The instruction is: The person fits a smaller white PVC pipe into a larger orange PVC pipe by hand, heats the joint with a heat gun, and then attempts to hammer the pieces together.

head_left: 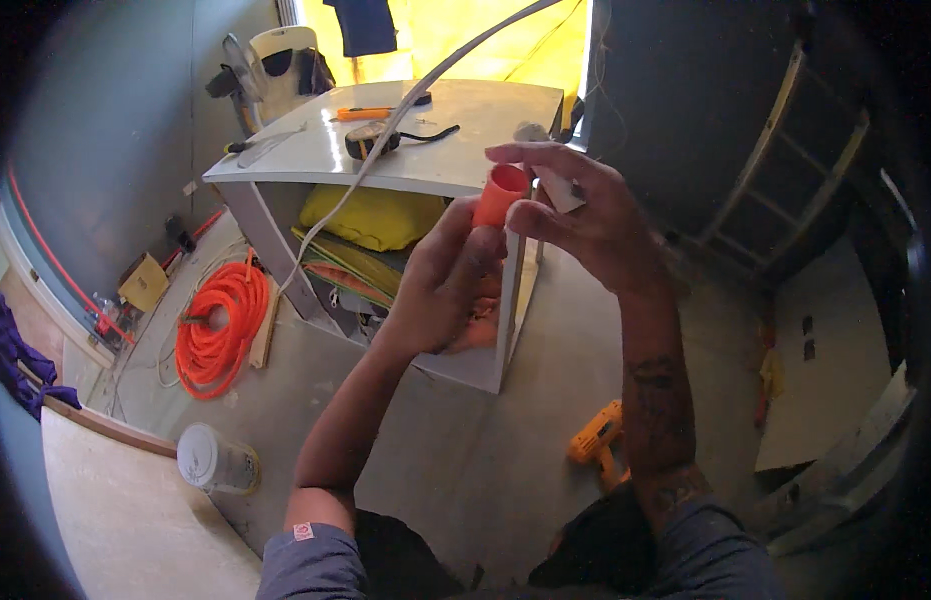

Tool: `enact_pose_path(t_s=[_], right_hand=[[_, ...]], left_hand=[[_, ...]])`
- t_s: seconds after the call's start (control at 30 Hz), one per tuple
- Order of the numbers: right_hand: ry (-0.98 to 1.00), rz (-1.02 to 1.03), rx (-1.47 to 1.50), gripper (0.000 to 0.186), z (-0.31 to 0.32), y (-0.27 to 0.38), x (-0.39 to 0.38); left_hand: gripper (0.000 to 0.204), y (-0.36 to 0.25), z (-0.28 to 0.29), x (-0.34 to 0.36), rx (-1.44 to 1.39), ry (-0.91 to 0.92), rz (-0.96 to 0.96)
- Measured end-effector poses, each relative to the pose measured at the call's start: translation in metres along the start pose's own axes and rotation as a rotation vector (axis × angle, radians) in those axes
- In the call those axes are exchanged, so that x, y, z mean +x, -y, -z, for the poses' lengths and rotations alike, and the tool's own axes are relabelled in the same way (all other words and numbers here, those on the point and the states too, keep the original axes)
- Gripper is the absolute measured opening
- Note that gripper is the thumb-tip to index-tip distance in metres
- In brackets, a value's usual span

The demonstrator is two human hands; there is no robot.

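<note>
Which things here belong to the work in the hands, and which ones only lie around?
In hand:
- orange tube fitting, held by left hand
- small pale piece, pinched in right hand

Lying about:
- coil of orange hose on the floor
- yellow drill on the floor
- tape measure on the white cabinet
- white lidded tub

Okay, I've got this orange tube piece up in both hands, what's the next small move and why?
Probably steady the orange tube with the left hand and turn its open end up. The right hand pinches the rim while also holding a small pale piece, so that grip looks crowded.
</note>
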State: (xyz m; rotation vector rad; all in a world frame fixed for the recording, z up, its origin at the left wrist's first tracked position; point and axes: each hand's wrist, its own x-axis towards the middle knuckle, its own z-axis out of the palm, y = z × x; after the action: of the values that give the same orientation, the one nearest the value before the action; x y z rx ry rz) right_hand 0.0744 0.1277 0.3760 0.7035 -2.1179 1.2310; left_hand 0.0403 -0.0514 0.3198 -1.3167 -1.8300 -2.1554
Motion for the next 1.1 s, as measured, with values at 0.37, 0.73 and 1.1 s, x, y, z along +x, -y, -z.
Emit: enact_pose_path(t_s=[0.37, 0.73, 1.1], right_hand=[[0.012, -0.025, 0.064, 0.04, -0.01, 0.012, -0.001], [0.018, -0.065, 0.038, 0.067, 0.013, 0.02, -0.005], [-0.056, 0.09, -0.076, 0.036, 0.019, 0.007, -0.001]], left_hand=[[0.028, 0.005, 0.008, 0.001, 0.13, -0.025, -0.059], [0.033, -0.003, 0.018, 0.004, 0.22, -0.177, -0.095], [0.031, -0.012, 0.035, 0.011, 0.698, -0.292, -0.376]])
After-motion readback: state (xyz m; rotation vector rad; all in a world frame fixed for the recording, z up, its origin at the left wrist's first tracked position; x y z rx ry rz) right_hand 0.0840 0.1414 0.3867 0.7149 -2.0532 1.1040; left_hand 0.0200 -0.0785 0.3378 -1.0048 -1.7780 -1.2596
